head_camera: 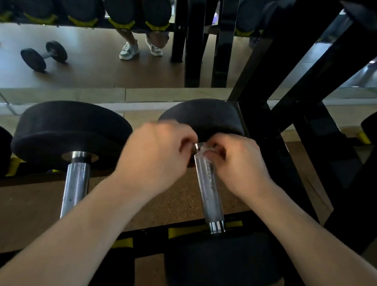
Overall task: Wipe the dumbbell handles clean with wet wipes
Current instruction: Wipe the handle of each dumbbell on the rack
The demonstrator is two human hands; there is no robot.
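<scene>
A black dumbbell lies on the rack in front of me, its knurled steel handle (pixel 209 189) running from a near weight head (pixel 217 263) to a far head (pixel 205 117). My left hand (pixel 155 154) and my right hand (pixel 237 166) meet at the far end of that handle, fingers pinched together. A small pale, see-through bit of wet wipe (pixel 201 148) shows between the fingertips of both hands, against the handle top. A second dumbbell, with its handle (pixel 75 184), rests to the left.
The black rack frame (pixel 275 104) with yellow cradles (pixel 233 224) rises at the right. A mirror behind shows a loose dumbbell (pixel 44 55) on the floor, a row of racked dumbbells (pixel 81 3) and a person's sneakers (pixel 129 50).
</scene>
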